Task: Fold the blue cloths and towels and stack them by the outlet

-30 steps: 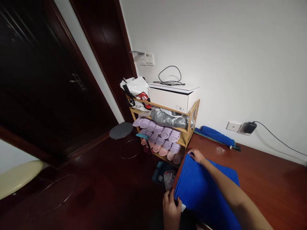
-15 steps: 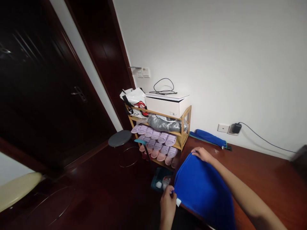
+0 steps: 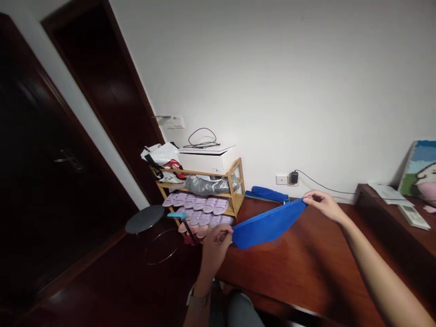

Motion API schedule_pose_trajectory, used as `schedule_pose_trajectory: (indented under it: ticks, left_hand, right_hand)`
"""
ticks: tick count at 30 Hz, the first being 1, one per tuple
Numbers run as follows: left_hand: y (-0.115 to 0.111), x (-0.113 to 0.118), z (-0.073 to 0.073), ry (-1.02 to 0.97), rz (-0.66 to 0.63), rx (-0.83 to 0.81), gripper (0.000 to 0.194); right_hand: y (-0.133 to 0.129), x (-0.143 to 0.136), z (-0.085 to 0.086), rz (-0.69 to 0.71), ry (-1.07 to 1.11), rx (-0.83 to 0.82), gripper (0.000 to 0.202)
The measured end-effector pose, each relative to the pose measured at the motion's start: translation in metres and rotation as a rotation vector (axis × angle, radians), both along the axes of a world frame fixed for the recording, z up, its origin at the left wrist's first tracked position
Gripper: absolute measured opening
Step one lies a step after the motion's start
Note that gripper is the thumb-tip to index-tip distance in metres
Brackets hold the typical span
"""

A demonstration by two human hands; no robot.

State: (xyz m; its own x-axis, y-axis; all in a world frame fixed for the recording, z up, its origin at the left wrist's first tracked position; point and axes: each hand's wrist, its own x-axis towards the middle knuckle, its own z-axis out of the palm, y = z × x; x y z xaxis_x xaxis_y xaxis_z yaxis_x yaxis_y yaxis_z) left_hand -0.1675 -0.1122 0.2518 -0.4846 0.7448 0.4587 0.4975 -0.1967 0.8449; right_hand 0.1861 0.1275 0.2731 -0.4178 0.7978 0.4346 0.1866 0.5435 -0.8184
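Note:
A blue cloth (image 3: 269, 225) is stretched between my two hands above the red-brown wooden table (image 3: 289, 268). My left hand (image 3: 218, 238) pinches its left corner, near the table's left end. The opposite corner is pinched by my right hand (image 3: 318, 204), which is higher and farther right. The cloth hangs down in a narrow band from its taut upper edge. Behind it, a second blue cloth (image 3: 269, 194), folded long and narrow, lies on the table against the wall.
Left of the table stands a wooden rack (image 3: 240, 200) with lilac slippers (image 3: 206, 204) and a white box (image 3: 204, 159) on top. A round stool (image 3: 145, 219) is farther left. At the right, a dark cabinet (image 3: 384, 213) holds papers and a remote control (image 3: 413, 216).
The cloth has been lifted and pulled taut between my hands. My left hand has risen, and my right hand has moved right. The view has turned right, bringing the cabinet into sight.

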Motion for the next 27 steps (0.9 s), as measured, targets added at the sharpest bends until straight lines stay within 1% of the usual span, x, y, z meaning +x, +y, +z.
schedule_pose_trajectory:
  ticks: [2,4,7,10,13,15,17,19,21,23,24,26,27]
  left_hand:
    - [0.003,0.016,0.012,0.033,-0.08,0.013,0.015]
    - [0.005,0.032,0.017,0.079,-0.164,0.028,0.018]
    - [0.009,0.05,0.018,0.107,-0.236,0.031,0.022]
    - [0.015,0.06,0.015,0.053,-0.247,0.046,0.02]
    - [0.018,0.064,0.013,-0.045,-0.235,0.042,0.019]
    - [0.02,0.062,0.011,-0.1,-0.213,0.026,0.02]
    - [0.028,0.055,0.004,-0.117,-0.186,0.02,0.019]
    - [0.048,0.045,-0.007,-0.087,-0.164,0.021,0.018]
    - [0.083,0.034,-0.022,-0.009,-0.167,-0.008,0.018]
    - [0.128,0.027,-0.039,0.097,-0.177,-0.07,0.021]
    - [0.15,0.027,-0.048,0.148,-0.172,-0.101,0.023]
    - [0.19,0.031,-0.068,0.209,-0.142,-0.137,0.024]
    - [0.203,0.036,-0.079,0.229,-0.123,-0.144,0.024]
  right_hand:
    - [-0.012,0.025,0.003,-0.057,0.002,-0.044,0.055]
    - [-0.023,0.05,0.005,-0.098,-0.012,-0.085,0.056]
    - [-0.041,0.085,0.006,-0.142,-0.045,-0.05,0.053]
    - [-0.061,0.113,0.002,-0.18,-0.1,-0.015,0.049]
    - [-0.082,0.129,-0.006,-0.189,-0.138,-0.052,0.047]
    - [-0.094,0.134,-0.013,-0.183,-0.134,-0.086,0.046]
    - [-0.103,0.133,-0.022,-0.167,-0.118,-0.117,0.043]
    - [-0.102,0.127,-0.034,-0.154,-0.097,-0.145,0.04]
    - [-0.089,0.115,-0.05,-0.149,-0.065,-0.179,0.04]
    - [-0.061,0.097,-0.071,-0.164,-0.024,-0.223,0.043]
    - [-0.043,0.086,-0.083,-0.196,-0.018,-0.244,0.045]
    - [-0.007,0.061,-0.107,-0.318,-0.046,-0.269,0.047]
    - [0.008,0.048,-0.119,-0.404,-0.085,-0.268,0.048]
